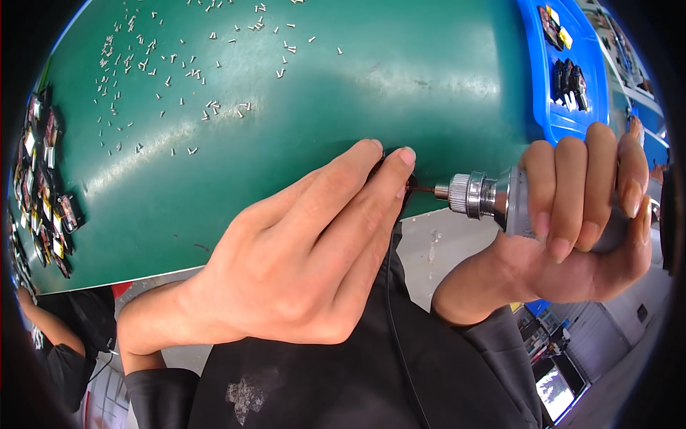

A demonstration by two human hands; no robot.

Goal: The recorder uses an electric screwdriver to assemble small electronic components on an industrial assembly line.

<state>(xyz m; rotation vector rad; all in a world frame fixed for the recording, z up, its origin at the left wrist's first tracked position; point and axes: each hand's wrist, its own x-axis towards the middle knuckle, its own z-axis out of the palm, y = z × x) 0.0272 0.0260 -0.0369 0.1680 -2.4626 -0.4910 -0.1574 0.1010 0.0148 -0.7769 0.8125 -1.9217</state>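
My left hand (pixel 300 257) lies across the near edge of the green tabletop, its fingers closed round a small black part (pixel 409 193). Most of that part is hidden under the fingers. My right hand (pixel 579 214) grips a grey and silver electric screwdriver (pixel 468 195), held roughly level. The screwdriver's thin bit (pixel 424 189) points left and reaches the black part beside my left fingertips; the exact contact point is too small to make out. A thin black cable (pixel 390 307) runs down from below my left fingers, over my dark clothing.
Many loose silver screws (pixel 193 74) lie scattered over the green table (pixel 400 79) at the far left. Small black parts (pixel 46 200) are heaped along its left edge. A blue tray (pixel 534 71) with several black parts stands at the far right. Another person's arm (pixel 53 329) shows at lower left.
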